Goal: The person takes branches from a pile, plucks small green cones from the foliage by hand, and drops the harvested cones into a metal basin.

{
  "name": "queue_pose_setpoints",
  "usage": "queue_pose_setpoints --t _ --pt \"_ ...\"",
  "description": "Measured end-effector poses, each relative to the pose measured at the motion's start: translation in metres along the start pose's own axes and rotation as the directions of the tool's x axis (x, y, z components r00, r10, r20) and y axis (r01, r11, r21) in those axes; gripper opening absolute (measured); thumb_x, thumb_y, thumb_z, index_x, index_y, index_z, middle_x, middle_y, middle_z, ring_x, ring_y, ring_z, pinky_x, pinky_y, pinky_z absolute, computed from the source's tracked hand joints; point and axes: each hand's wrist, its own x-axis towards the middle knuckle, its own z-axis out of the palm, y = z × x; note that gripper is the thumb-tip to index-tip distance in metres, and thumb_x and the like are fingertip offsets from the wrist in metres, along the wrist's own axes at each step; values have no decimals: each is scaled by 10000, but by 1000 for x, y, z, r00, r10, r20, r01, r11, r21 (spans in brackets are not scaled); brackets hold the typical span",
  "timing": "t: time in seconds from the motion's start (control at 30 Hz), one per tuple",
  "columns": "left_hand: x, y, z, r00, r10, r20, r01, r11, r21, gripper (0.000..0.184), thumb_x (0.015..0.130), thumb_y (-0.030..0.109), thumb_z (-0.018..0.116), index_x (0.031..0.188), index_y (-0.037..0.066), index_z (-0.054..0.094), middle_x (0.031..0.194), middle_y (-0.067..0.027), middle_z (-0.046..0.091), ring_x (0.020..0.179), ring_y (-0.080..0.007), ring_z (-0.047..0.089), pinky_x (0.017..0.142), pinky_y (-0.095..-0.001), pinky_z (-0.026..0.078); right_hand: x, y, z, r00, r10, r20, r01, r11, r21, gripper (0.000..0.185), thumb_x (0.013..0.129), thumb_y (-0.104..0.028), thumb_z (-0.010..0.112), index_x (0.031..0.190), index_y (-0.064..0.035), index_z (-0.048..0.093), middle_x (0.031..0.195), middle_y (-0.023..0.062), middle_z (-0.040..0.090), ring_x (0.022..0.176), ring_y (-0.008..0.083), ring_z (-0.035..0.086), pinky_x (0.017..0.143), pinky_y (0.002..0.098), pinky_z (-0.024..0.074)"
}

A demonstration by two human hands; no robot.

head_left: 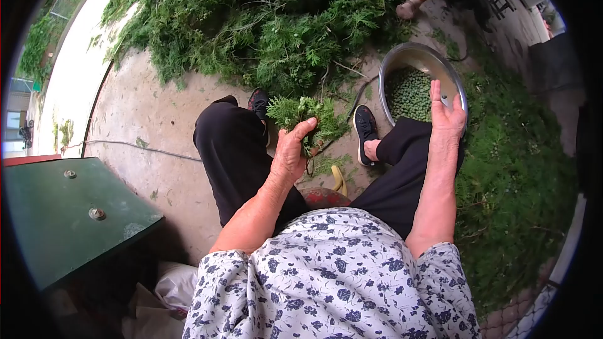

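My left hand (292, 150) is closed around a leafy evergreen sprig (321, 118), its thumb pressed on the stems between my knees. Light green bits show among the sprig's foliage. On the other side, my right hand (447, 115) is held over the near right rim of a metal basin (384, 63), fingers stretched out and nothing visible in them. Many small green cones or berries (408, 93) lie inside the basin, which stands beside my right foot. Part of the basin is hidden behind my right hand and leg.
A big heap of evergreen branches (270, 37) lies ahead, and more cut greenery (515, 176) covers the ground at right. Another person's hand (408, 9) is beyond the basin. At left are a green panel (81, 207) and a cable (144, 146) on the concrete.
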Motion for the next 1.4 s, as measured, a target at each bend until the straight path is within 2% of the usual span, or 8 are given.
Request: queue_pose_setpoints --t 0.23,0.3,0.47,0.73,0.93,1.17,1.33,1.4 --pt "-5 2 9 999 40 -22 -39 998 54 189 778 159 669 938 87 601 866 14 597 712 -98 525 510 -243 433 3 -8 3 968 -250 -28 247 966 -76 274 922 -77 426 1104 128 413 1132 252 471 1081 347 484 957 439 444" --pt "-7 4 14 999 34 -17 -33 998 59 199 771 160 677 941 93 598 868 18 597 730 -94 527 503 -239 420 -35 32 12 914 -265 308 403 687 -605 206 888 -83 516 1070 13 505 914 98 587 822 196 597 722 297 525" --pt "-9 7 15 997 -52 -57 57 993 102 260 749 181 700 972 130 577 898 41 589 818 -90 527 533 -249 386 -108 123 6 819 357 449 481 0 -877 150 792 -63 649 936 -21 643 839 6 581 729 68 560 607 188 441" --pt "-9 3 11 999 27 27 -30 992 120 275 745 117 673 997 83 571 919 6 599 846 -120 553 671 -309 428 -119 168 -28 750 455 481 586 -118 -802 246 753 -96 688 985 -31 636 832 2 565 749 75 528 649 194 439" --pt "-8 5 12 995 -81 57 79 996 50 258 739 8 649 989 3 586 908 -62 622 797 -152 597 694 -292 499 -119 163 -29 867 496 45 -153 351 -924 149 830 -147 632 882 -12 599 745 4 552 582 70 521 489 198 410" --pt "-13 6 13 998 -15 67 6 992 127 315 705 141 718 980 96 572 899 8 604 810 -119 546 602 -264 417 -76 113 -15 914 364 182 -82 603 -794 170 882 -127 547 980 12 537 871 100 596 764 169 593 650 259 497" --pt "-11 5 12 992 5 125 -13 998 62 356 720 96 708 1048 54 574 957 -27 611 878 -156 561 700 -300 466 -49 61 19 989 130 73 -117 981 -155 391 908 -252 496 1139 60 447 1080 182 544 969 235 561 882 332 470" --pt "-11 5 12 992 -37 117 28 996 79 352 734 71 696 1060 39 567 980 -39 609 907 -169 563 757 -307 468 -55 70 9 983 95 160 -13 894 -448 376 904 -262 508 1118 44 470 1025 164 564 943 227 571 842 319 482"
